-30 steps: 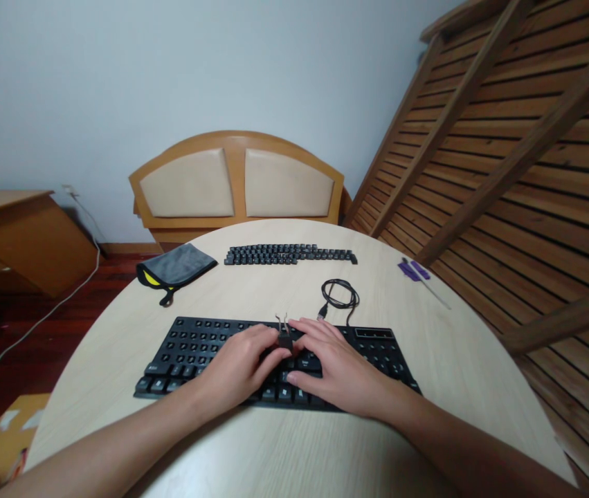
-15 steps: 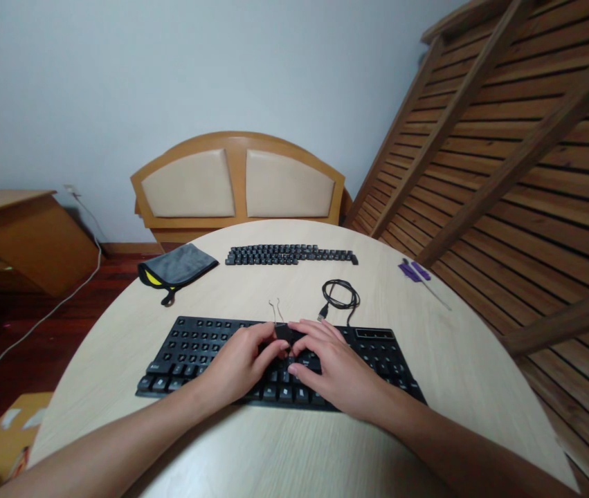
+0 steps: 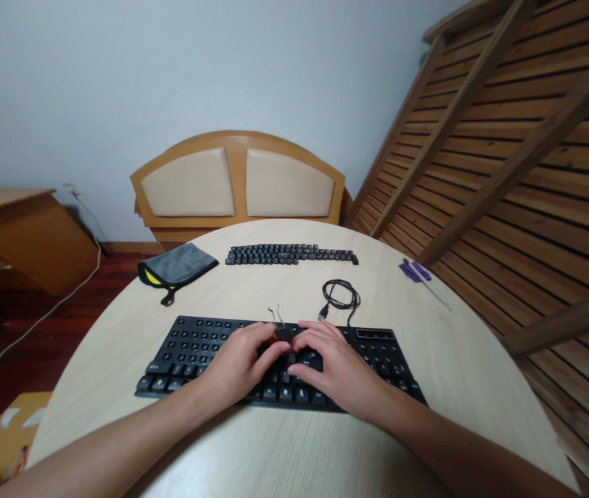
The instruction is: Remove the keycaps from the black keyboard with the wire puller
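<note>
A black keyboard (image 3: 268,393) lies flat before me, its left and upper rows showing bare switch sockets while the lower rows carry keycaps. My left hand (image 3: 239,356) rests over its middle, thumb and index finger pinched on a small black keycap puller (image 3: 282,334) whose two thin wire prongs point up and away. Close on the right, my right hand (image 3: 333,360) is spread over the keys, thumb apart from the curled fingers. Its index fingertip is beside the puller; whether they touch, I cannot tell.
Rows of loose keycaps (image 3: 273,254) lie along the far side of the round table (image 3: 118,346). A grey cloth pouch (image 3: 180,266) is at left. The coiled USB cable (image 3: 340,305) sits behind the keyboard. A purple-handled tool (image 3: 419,272) lies at right, near leaning wooden slats (image 3: 481,159).
The puller has tilted and its prongs sit slightly lower and to the right. My right fingers have shifted a little, drawing back from the puller's top. The keyboard stays put.
</note>
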Motion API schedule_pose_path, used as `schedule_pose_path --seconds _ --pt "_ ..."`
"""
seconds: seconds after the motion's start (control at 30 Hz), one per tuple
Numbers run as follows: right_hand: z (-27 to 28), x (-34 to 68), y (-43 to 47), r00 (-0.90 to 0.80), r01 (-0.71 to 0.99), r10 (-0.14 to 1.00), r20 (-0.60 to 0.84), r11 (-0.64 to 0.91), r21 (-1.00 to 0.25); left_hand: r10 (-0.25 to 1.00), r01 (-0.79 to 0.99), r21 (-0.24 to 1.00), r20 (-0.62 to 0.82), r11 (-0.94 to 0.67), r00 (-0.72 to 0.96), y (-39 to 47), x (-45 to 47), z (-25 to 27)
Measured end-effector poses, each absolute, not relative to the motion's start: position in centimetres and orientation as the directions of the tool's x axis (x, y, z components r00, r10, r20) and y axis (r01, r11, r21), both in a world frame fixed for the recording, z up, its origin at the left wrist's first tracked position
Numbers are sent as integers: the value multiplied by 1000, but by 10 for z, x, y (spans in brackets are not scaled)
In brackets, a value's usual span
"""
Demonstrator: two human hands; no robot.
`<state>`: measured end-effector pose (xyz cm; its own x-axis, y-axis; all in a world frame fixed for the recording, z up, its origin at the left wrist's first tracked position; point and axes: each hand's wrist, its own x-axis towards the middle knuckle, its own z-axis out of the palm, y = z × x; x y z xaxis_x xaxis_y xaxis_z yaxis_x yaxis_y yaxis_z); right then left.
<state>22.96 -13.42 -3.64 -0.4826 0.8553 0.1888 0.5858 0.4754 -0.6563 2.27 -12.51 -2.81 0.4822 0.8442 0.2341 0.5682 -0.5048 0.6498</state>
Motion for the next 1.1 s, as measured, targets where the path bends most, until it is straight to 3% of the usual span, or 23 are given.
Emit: schedule_pose_path --seconds 0.33,0.5,0.77,0.9,1.1 --pt "-38 228 -136 -562 538 746 358 658 -526 891 429 833 153 -349 428 -123 25 -29" --pt "-28 228 -136 -550 496 725 415 683 -536 911 375 881 129 -287 392 -119 24 -32" --pt "6 242 -91 -314 646 824 472 550 -530 910 469 825 121 -315 397 -120 24 -32" --pt "12 243 -37 -255 797 828 499 472 -377 911 483 818 115 -313 395 -118 24 -35" --pt "0 233 33 -153 941 918 367 249 -229 912 506 803 107 -314 397 -118 23 -37"
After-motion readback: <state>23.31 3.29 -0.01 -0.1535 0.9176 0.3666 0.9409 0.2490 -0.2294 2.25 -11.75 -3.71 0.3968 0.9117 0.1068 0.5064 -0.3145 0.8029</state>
